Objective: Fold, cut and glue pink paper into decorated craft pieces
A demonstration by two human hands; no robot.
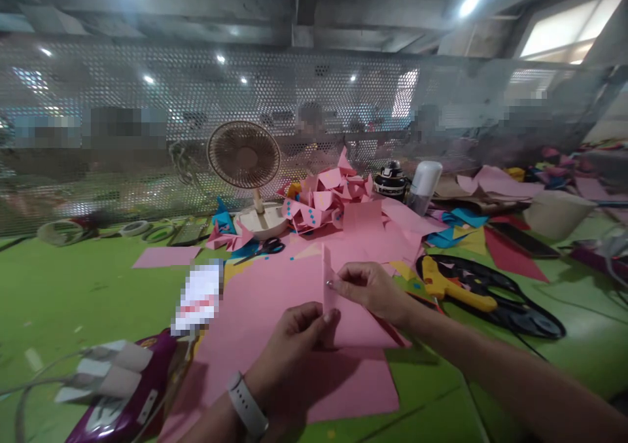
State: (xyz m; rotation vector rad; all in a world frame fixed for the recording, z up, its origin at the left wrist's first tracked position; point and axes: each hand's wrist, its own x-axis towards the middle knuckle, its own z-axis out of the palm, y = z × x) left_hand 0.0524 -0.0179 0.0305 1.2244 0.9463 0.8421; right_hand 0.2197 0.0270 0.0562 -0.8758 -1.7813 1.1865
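A pink paper sheet (360, 325), folded with a narrow strip standing upright, is between my two hands. My left hand (299, 328), wearing a wristwatch (246, 405), pinches the lower end of that strip between thumb and fingers. Higher up, my right hand (371, 289) has its thumb and fingers closed on the same strip. Something small and shiny shows at the right fingertips, too small to name. Larger pink sheets (265, 305) lie flat beneath both hands.
Behind the sheets are a pile of folded pink pieces (326, 197), a small fan (245, 155) and scissors (265, 250). To the right, a yellow glue gun (454, 286) rests on a black tray (540, 322). A purple power strip (127, 390) with plugs is front left.
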